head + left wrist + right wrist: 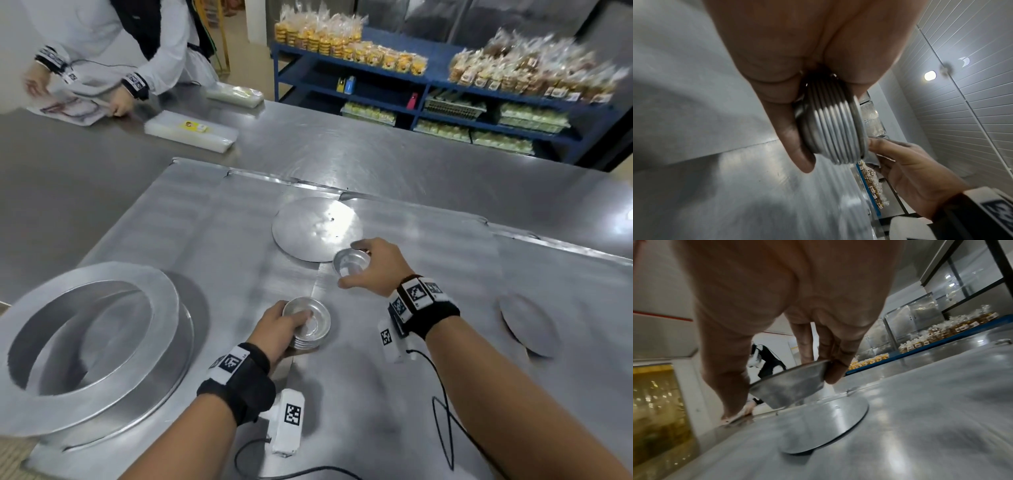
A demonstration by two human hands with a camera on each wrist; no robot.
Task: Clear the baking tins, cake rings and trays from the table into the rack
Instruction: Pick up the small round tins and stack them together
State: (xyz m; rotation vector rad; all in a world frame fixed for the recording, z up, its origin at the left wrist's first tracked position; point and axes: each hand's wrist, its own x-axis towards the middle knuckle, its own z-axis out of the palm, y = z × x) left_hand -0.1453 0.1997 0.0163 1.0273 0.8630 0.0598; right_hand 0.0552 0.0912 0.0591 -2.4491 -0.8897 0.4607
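My left hand (279, 325) grips a stack of several small round tins (310, 323), thumb inside the top one; the left wrist view shows the ribbed stack of tins (834, 131) between thumb and fingers, lifted off the steel. My right hand (371, 267) pinches one small tin (351, 262) by its rim, just above the near edge of a flat round metal disc (315, 228). The right wrist view shows that tin (791, 386) tilted above the disc (824, 425). Large cake rings (92, 329) sit stacked at the left. Another round plate (529, 323) lies at the right.
The steel table (394, 157) stretches far ahead. Across it a person's hands (118, 102) handle plastic bags, with flat bag packs (191, 132) nearby. A blue shelf (445, 99) of packed baked goods stands behind. A cable (442, 407) trails from my right wrist.
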